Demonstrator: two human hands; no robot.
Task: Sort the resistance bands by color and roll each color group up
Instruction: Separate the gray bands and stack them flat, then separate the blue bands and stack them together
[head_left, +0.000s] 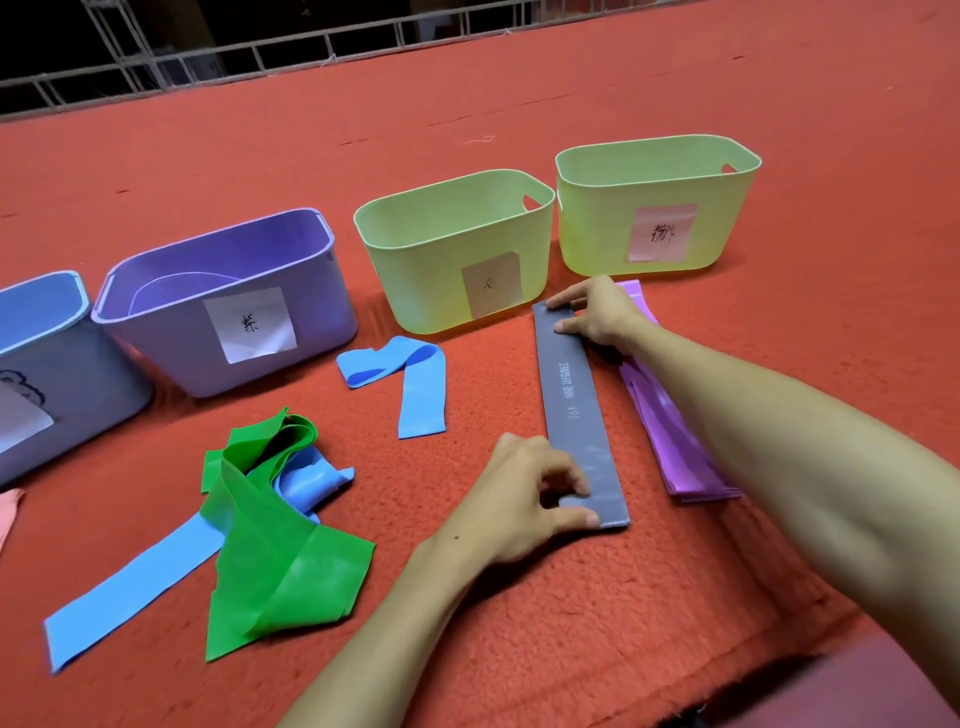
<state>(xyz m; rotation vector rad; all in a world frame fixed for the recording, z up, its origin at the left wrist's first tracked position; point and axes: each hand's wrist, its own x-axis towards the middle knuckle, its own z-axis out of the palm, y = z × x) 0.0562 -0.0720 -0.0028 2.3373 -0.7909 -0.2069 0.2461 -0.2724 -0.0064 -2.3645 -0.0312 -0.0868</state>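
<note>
- The left hand (530, 493) pinches the near end of the grey band (574, 410). The right hand (597, 312) pinches the far end.
- The band lies flat on the red mat (597, 623), near its right edge, just beside the purple bands (675, 452).
- To roll it well, I think: start tight, keep the sides even.

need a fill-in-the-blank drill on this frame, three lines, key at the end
1. The left hand pinches the ___ end of the flat gray rubber band; the right hand holds the other end.
2. The stack of flat purple bands lies on the gray band's ___ side.
3. The number of light-green plastic bins standing on the red carpet is ___.
Missing words: near; right; two.
</note>
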